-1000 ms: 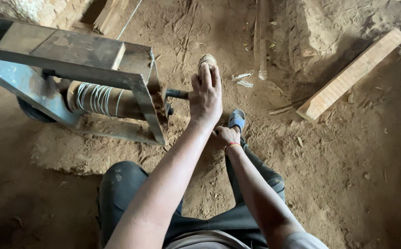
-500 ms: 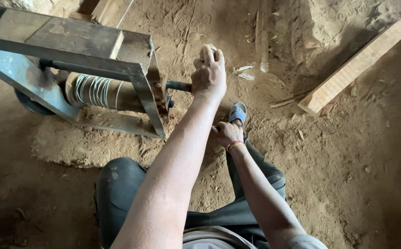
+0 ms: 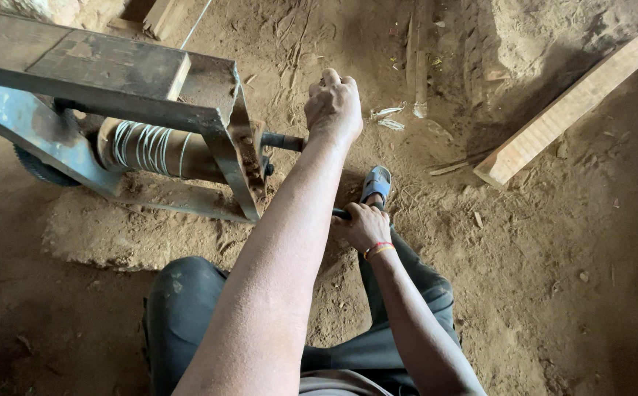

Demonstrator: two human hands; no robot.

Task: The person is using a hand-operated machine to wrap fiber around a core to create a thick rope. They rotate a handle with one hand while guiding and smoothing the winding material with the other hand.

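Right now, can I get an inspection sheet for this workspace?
Surface: dirt floor, loose soil.
Job's things: metal frame holding a spool wound with pale wire; crank shaft juts from its side.
Clutter: wooden plank, stick, scraps.
Hands: left hand fisted at the shaft's end; right hand grips a dark bar.
Cables: thin line running away from the frame.
Surroundings: blue sandal, dark trousers.

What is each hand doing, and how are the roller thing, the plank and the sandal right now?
Left hand: fist closed on the crank handle.
Right hand: gripping a dark bar.
Roller: lying in the metal frame, wound with pale wire.
Wooden plank: flat on the dirt.
Blue sandal: on the foot.
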